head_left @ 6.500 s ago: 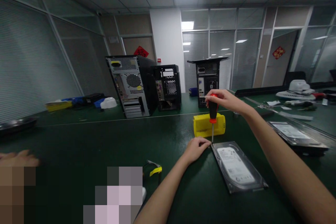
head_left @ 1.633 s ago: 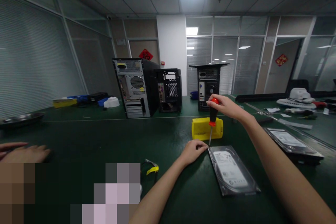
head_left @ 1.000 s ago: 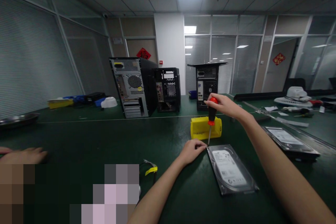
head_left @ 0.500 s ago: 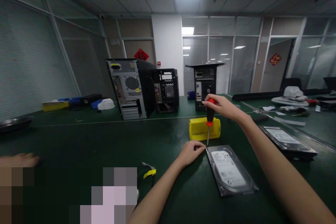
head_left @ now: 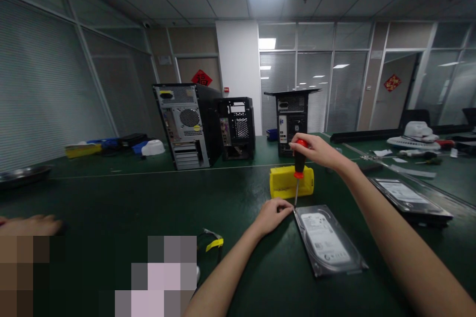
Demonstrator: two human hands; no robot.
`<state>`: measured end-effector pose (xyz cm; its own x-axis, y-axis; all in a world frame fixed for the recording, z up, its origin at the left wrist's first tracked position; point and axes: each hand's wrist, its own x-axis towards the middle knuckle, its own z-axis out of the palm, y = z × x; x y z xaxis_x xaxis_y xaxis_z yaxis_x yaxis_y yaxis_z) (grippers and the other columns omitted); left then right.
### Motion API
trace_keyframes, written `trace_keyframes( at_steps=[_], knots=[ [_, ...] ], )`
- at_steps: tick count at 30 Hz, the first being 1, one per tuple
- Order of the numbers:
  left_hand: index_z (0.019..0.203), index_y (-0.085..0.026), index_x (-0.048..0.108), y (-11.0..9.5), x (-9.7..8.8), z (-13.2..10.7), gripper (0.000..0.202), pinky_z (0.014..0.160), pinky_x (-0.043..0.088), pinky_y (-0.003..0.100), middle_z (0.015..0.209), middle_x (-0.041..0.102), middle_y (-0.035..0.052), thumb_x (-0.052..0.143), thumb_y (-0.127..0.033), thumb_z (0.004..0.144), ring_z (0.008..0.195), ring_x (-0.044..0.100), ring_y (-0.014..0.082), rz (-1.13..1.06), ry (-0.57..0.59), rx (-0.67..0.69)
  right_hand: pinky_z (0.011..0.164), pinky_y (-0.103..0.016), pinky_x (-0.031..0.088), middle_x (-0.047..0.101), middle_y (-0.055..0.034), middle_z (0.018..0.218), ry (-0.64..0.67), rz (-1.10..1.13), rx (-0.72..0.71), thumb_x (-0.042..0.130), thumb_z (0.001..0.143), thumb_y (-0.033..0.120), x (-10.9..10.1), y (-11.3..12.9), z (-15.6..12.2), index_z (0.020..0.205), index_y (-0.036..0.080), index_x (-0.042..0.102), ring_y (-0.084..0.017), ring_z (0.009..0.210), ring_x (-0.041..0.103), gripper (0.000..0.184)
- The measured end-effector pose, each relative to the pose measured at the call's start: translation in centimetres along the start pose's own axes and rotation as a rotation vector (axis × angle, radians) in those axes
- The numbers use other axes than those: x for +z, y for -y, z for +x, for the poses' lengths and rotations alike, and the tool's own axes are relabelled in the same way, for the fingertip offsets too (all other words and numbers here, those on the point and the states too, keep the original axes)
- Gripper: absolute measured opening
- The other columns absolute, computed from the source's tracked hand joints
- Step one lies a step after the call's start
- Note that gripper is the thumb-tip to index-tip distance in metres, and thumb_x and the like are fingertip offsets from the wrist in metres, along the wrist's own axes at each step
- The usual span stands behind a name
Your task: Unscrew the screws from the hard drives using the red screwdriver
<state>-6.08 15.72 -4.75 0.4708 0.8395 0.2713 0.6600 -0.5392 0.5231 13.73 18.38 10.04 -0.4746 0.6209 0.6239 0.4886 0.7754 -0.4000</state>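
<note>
My right hand [head_left: 311, 148] is closed on the red end of a screwdriver [head_left: 299, 166] with a black and red handle. The screwdriver stands nearly upright, its tip down at the far left corner of a hard drive [head_left: 327, 240]. That drive lies flat on the green table, white label up. At the same corner, the fingers of my left hand [head_left: 274, 213] are pinched together beside the tip; anything between them is too small or hidden to make out. Just behind the tip sits a yellow plastic bin [head_left: 282, 183], partly covered by the screwdriver.
Another hard drive [head_left: 405, 195] lies to the right, near long metal strips and a white cap [head_left: 418, 133]. Computer cases [head_left: 189, 124] stand at the back. A cable with a yellow tag [head_left: 214, 244] lies by my left forearm. Another person's hand [head_left: 31, 224] rests at far left.
The whole view has shifted very slightly. Both my hands, the screwdriver and the hard drive keep the same places relative to each other.
</note>
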Motion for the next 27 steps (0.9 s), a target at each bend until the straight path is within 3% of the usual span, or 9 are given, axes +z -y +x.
trace_keyframes(
  at_steps=[13, 19, 24, 27],
  knots=[
    [0.095, -0.018, 0.066, 0.27, 0.06, 0.11, 0.033, 0.074, 0.04, 0.024, 0.094, 0.065, 0.0047, 0.043, -0.038, 0.083, 0.083, 0.056, 0.016, -0.015, 0.002, 0.015, 0.061, -0.025, 0.038, 0.058, -0.0014, 0.075, -0.034, -0.011, -0.01, 0.041, 0.084, 0.041, 0.09, -0.06, 0.02, 0.082, 0.018, 0.056, -0.014, 0.066, 0.05, 0.028],
    [0.095, -0.018, 0.066, 0.16, -0.04, 0.1, 0.032, 0.075, 0.04, 0.024, 0.094, 0.065, 0.0046, 0.043, -0.038, 0.082, 0.084, 0.056, 0.0161, -0.013, 0.009, 0.008, 0.073, -0.028, 0.04, 0.061, -0.0054, 0.095, -0.05, 0.048, -0.054, 0.036, 0.087, 0.035, -0.09, 0.05, -0.19, 0.096, 0.018, 0.058, -0.017, 0.086, 0.054, 0.03],
    [0.095, -0.018, 0.066, 0.17, -0.11, 0.14, 0.033, 0.075, 0.04, 0.024, 0.095, 0.065, 0.0043, 0.042, -0.037, 0.083, 0.085, 0.056, 0.0165, -0.024, 0.008, 0.02, 0.069, -0.028, 0.041, 0.062, -0.0043, 0.09, -0.013, 0.062, -0.018, 0.038, 0.086, 0.038, -0.06, 0.17, -0.26, 0.108, 0.019, 0.054, -0.017, 0.078, 0.055, 0.032],
    [0.094, -0.018, 0.066, 0.28, -0.11, 0.2, 0.033, 0.076, 0.039, 0.024, 0.094, 0.065, 0.0041, 0.041, -0.038, 0.084, 0.085, 0.056, 0.0164, -0.033, 0.007, 0.026, 0.067, -0.027, 0.041, 0.061, -0.0033, 0.087, -0.029, 0.049, -0.015, 0.04, 0.086, 0.038, 0.12, 0.26, -0.18, 0.105, 0.02, 0.053, -0.016, 0.075, 0.055, 0.031]
  ],
)
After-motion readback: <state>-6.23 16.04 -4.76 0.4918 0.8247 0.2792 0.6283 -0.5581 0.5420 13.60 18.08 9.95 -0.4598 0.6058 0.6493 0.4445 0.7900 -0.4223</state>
